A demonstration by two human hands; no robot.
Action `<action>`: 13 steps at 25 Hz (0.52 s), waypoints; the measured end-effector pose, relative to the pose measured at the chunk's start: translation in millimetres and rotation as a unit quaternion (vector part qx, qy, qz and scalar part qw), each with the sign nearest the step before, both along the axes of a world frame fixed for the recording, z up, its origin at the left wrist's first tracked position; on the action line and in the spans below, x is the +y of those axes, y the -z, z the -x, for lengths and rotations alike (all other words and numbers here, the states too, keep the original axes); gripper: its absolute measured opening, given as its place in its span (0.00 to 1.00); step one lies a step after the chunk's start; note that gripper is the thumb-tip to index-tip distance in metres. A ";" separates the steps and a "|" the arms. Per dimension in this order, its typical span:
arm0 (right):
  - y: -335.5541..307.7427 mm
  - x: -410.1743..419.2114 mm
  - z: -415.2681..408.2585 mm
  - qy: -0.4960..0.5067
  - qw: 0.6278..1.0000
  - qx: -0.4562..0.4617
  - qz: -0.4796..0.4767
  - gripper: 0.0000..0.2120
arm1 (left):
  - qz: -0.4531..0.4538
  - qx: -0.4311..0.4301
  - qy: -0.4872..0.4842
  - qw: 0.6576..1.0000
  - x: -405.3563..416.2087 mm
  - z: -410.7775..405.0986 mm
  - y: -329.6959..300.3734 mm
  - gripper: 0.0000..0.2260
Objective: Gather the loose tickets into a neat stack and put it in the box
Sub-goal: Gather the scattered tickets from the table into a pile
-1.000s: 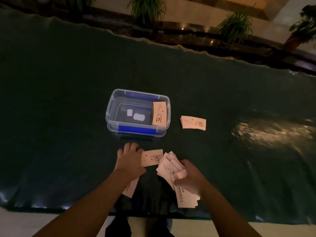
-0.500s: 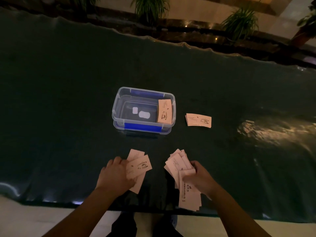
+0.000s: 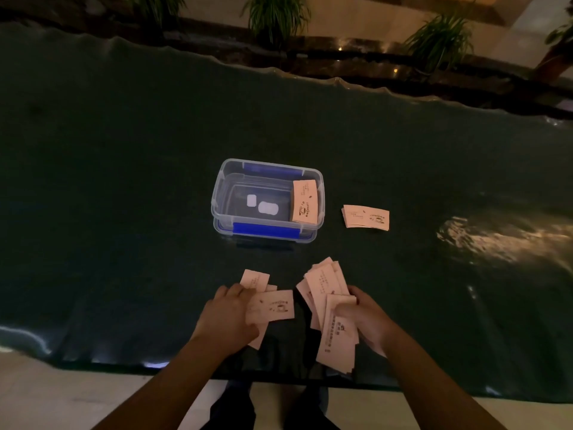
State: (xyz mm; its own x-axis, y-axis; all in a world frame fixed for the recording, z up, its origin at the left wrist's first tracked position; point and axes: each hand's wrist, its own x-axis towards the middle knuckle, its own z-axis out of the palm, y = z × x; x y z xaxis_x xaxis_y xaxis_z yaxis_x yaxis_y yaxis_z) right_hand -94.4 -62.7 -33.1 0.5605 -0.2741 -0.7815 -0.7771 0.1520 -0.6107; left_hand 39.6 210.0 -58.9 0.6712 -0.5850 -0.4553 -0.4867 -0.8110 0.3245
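A clear plastic box (image 3: 221,193) with blue clips stands in the middle of the dark table. A stack of pale pink tickets (image 3: 305,201) leans inside it against the right wall. Right of the box a small neat pile of tickets (image 3: 366,216) lies flat. Near the front edge my left hand (image 3: 226,318) grips a few loose tickets (image 3: 273,305), one crosswise over the others. My right hand (image 3: 369,321) holds an uneven fan of several tickets (image 3: 328,293), some pointing away and some hanging toward me.
The table (image 3: 124,181) is covered with a dark green cloth under a rippled clear sheet, with glare at the right (image 3: 483,240). Potted plants (image 3: 276,17) and a ledge stand beyond the far edge. My legs show below the front edge.
My left hand drew back from near the box toward me and lifted a few tickets off the table. My right hand kept its fan and shifted slightly right.
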 end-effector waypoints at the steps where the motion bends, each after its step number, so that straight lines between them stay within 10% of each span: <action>1: -0.4 2.8 -2.7 -0.013 1.000 -0.006 -0.008 0.21 | 0.016 0.020 0.015 1.000 -4.7 0.8 2.1 0.36; 9: 7.2 18.6 -19.3 -0.082 0.995 -0.029 0.044 0.25 | 0.188 0.081 -0.026 0.978 -58.2 19.5 14.4 0.22; 13: 7.1 20.3 -22.2 -0.136 0.987 -0.011 0.090 0.29 | 0.140 -0.067 -0.050 0.987 -45.7 19.4 23.3 0.20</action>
State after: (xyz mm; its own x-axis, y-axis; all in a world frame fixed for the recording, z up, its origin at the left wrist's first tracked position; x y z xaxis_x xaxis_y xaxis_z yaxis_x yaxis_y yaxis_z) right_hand -72.2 -42.4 -40.1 0.6480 -0.2444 -0.7214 -0.7611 -0.1725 -0.6253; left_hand 20.1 164.3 -82.2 0.7753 -0.6030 -0.1879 -0.4630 -0.7449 0.4803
